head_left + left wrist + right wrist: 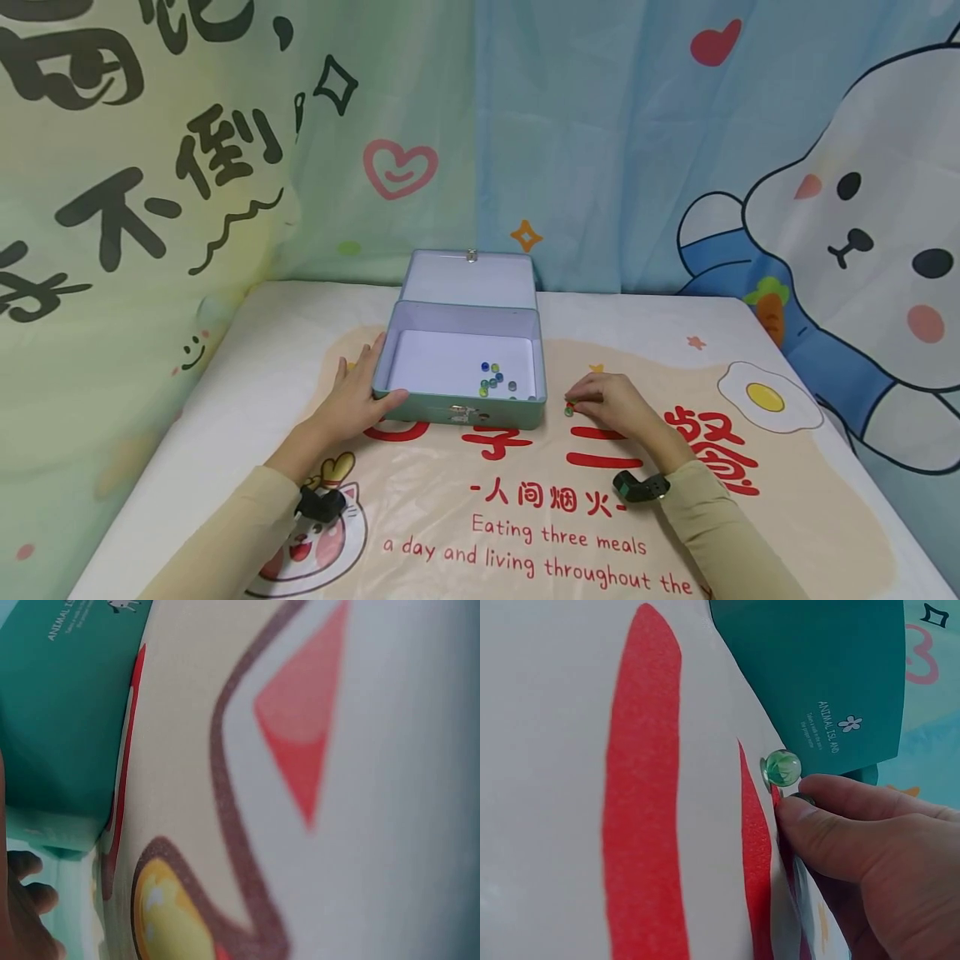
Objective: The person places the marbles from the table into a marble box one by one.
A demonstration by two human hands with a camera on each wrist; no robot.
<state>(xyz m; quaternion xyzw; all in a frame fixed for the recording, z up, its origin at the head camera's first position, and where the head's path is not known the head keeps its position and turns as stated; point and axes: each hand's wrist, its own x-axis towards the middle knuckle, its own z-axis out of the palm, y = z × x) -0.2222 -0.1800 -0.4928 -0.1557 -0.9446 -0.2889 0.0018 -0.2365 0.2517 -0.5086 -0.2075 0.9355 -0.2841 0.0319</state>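
Observation:
A green tin box (pixel 427 408) stands on the table, its lid raised at the back. Several blue and green glass marbles (pixel 498 377) lie inside on the pale floor, toward the front right. My left hand (pixel 356 396) rests against the box's left side, fingers along the wall and thumb on the front left corner. To the right of the box, my right hand (pixel 611 402) is low at the table. Its thumb and forefinger pinch a dark marble (pixel 802 797), mostly hidden by the fingertips. A clear green marble (pixel 784 768) lies on the cloth just beside those fingertips.
A printed tablecloth (pixel 555 533) with red lettering and a fried-egg picture covers the table. Behind the table hangs a curtain (pixel 570 150) with cartoon prints. Both wrists wear dark camera straps (pixel 641 486).

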